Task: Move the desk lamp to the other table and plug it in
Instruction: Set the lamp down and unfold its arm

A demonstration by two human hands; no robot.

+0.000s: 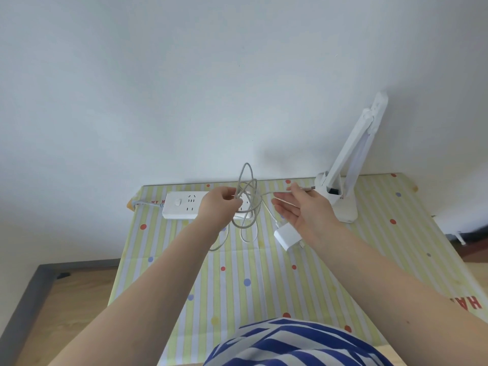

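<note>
- White desk lamp (351, 165) already stands on the striped table (264, 286), right of the power strip (182, 208)
- left hand (219, 207) grips the coiled cable (247, 199) over the strip
- right hand (303, 210), palm mostly open, pinches the cable's lamp-end plug (307, 188)
- charger brick (286, 236) lies unplugged near the strip, so plugging in is left

A plain white wall (184, 75) rises behind a table (264, 273) draped in striped, dotted cloth; wooden floor (74, 299) at left
</note>
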